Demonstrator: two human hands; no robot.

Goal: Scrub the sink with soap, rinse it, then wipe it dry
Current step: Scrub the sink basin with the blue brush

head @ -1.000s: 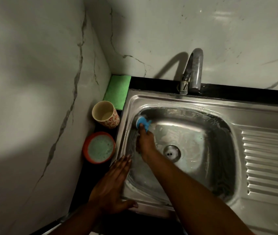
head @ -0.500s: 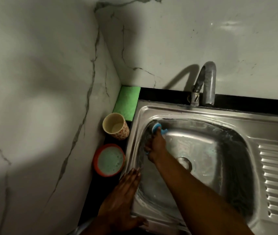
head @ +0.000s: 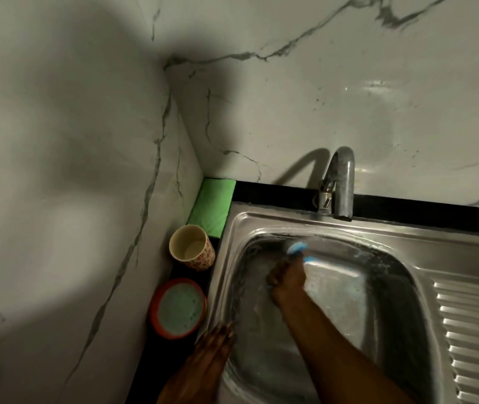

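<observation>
Marble-veined walls (head: 72, 141) corner a black desk (head: 276, 189) carrying a steel sink (head: 466, 237). The left hand (head: 206, 363) lies flat, fingers straight, on the sink's front-left rim. An orange bowl (head: 177, 307) and a cup (head: 191, 246) line the desk's left edge. The right hand (head: 286, 282) grips a blue scrubber (head: 296, 247) against the basin's far-left wall.

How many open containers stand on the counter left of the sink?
2: a patterned cup beside the green cloth, and a red-rimmed bowl just nearer the person.
</observation>
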